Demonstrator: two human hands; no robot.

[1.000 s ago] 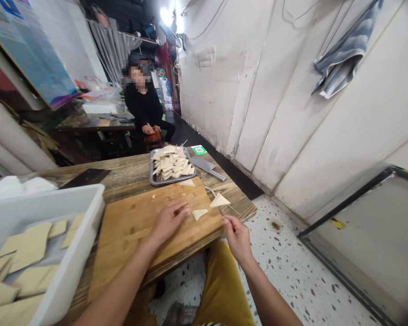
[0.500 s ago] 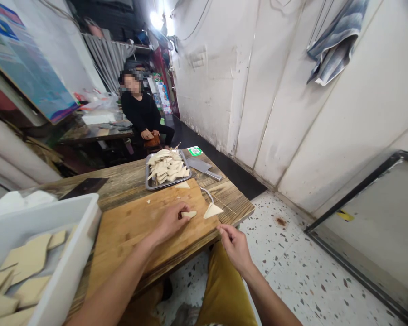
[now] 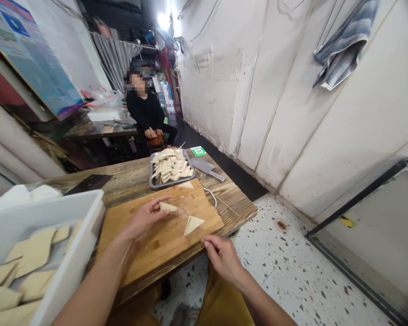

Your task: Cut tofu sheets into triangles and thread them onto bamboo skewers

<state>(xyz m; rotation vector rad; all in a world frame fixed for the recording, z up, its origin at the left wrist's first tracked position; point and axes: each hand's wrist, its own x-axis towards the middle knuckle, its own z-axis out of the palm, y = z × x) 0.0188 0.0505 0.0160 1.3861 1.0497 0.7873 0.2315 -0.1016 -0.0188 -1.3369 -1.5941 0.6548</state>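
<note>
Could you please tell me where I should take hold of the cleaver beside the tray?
Take the cleaver by its handle, coming from the table's right edge: the handle points that way, clear of the tray, while the broad blade lies flat.

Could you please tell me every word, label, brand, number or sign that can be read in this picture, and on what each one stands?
Nothing here can be read well enough to quote.
The blue wall poster carries print, too small and blurred to read.
The green-edged QR code card on the wooden table shows no legible words.
The coloured signs in the far background are too small and blurred to read.
</note>
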